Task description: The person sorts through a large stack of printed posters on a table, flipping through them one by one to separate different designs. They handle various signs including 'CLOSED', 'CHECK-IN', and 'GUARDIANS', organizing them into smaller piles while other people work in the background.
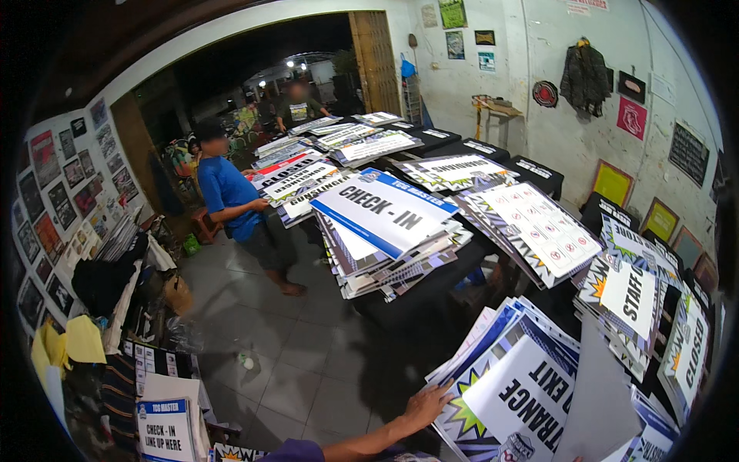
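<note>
From the bottom edge my left hand (427,407) reaches to the left edge of a stack of printed sign boards (519,381), its fingertips on the boards. Whether it grips them or only rests there is unclear. The top board has large black lettering and a green-yellow burst. A plain grey board (600,392) stands tilted over the right side of this stack. At the bottom edge, by the grey board, only a small bit of what looks like my right hand (577,459) shows; its hold is hidden. More boards with blue edges (655,430) lie at the lower right.
Fanned stacks of signs (387,213) cover a long black-draped table. A person in a blue shirt (228,185) stands at its left side, hands at signs; another person (297,107) stands at the far end. Further stacks (629,300) lie at right. A red stool (205,225) stands behind.
</note>
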Demonstrator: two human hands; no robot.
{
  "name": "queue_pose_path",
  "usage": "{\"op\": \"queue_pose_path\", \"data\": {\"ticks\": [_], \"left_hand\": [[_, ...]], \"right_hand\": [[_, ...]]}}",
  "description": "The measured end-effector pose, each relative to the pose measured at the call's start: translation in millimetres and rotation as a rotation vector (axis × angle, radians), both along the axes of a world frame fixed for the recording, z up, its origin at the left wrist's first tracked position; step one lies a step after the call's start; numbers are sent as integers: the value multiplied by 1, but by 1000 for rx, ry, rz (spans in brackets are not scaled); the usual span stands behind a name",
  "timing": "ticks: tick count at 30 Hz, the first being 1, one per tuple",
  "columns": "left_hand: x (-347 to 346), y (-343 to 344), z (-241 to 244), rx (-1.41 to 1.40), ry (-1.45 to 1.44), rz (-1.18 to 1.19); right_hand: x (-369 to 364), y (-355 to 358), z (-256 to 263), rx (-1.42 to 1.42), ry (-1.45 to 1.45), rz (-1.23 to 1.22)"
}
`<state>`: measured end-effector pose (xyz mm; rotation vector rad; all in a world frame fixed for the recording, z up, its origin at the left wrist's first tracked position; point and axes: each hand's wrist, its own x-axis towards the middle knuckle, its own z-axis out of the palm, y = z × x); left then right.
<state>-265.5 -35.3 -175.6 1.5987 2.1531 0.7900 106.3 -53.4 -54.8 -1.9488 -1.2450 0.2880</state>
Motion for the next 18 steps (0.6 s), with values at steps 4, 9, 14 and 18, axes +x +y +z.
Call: {"op": "queue_pose_path", "data": {"ticks": [4, 9, 14, 18], "left_hand": [[5, 3, 22, 210, 119, 28], [7, 12, 72, 48, -292, 8], [9, 29, 115, 12, -169, 78], [9, 35, 104, -68, -190, 147]], "right_hand": [[66, -4, -12, 26, -2, -302], [85, -13, 6, 394, 114, -273], [87, -12, 21, 496, 50, -252], [101, -14, 20, 122, 152, -310]]}}
